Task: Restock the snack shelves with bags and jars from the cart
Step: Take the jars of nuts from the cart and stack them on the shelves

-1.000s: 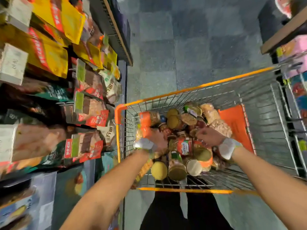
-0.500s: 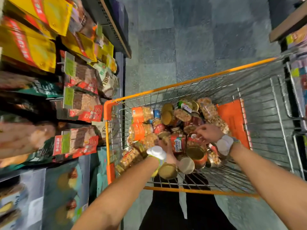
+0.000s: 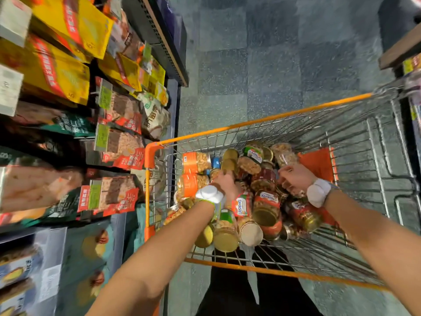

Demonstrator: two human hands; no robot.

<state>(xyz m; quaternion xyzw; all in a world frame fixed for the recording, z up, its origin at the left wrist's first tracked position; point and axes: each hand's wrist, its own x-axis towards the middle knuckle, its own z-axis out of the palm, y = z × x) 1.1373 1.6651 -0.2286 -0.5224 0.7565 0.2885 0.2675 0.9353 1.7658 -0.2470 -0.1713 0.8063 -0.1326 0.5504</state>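
An orange-rimmed wire cart [image 3: 262, 124] holds a heap of nut jars with gold lids. My left hand [image 3: 225, 182] reaches down into the left of the heap, its fingertips by a gold lid [image 3: 228, 165] and hidden among the jars. Two orange-labelled jars [image 3: 196, 159] lie just left of it. My right hand [image 3: 295, 181] is over the right of the heap, fingers curled onto a dark red jar [image 3: 264, 179]. A jar labelled cashews [image 3: 241, 205] lies between my wrists. Snack bags [image 3: 120, 153] hang on the shelves at left.
The shelf unit [image 3: 164, 42] with yellow, red and green bags stands close against the cart's left side. An orange flap [image 3: 319, 163] lies at the cart's right. Another shelf [image 3: 401, 51] is at the far right. Grey floor tiles [image 3: 262, 65] stretch ahead.
My left hand has moved from the orange-labelled jars toward the middle of the heap. The right hand has stayed on the jars. The view has shifted.
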